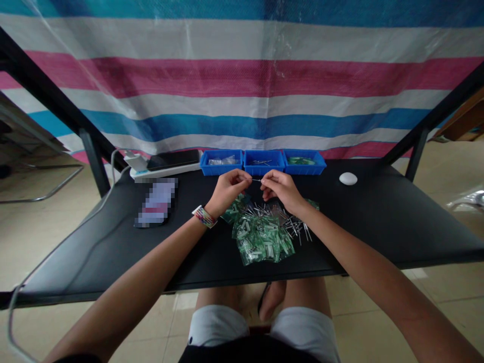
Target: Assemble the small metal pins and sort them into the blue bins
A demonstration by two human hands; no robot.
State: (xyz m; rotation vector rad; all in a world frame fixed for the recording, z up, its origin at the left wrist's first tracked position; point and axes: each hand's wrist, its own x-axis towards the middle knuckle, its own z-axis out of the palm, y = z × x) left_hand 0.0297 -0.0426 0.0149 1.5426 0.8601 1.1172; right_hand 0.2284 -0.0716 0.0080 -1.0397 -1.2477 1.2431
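Between my two hands a thin metal pin [256,180] is stretched level, just in front of the blue bins. My left hand [230,189] pinches its left end, and my right hand [280,189] pinches the other end. Both hands are closed at the fingertips. Below them lies a pile of small green-printed clear packets [264,239]. Loose silvery metal pins [298,227] are scattered at the pile's right side and behind it, partly hidden under my right wrist. The exact kind of the pin is too small to make out.
Three blue bins stand in a row: the left bin [221,170] has clear pieces, the middle bin [263,170] metal pins, the right bin [304,170] green packets. A power strip [162,172], a blurred phone-like object [157,201] and a white mouse-like object [348,178] lie on the black table [374,217].
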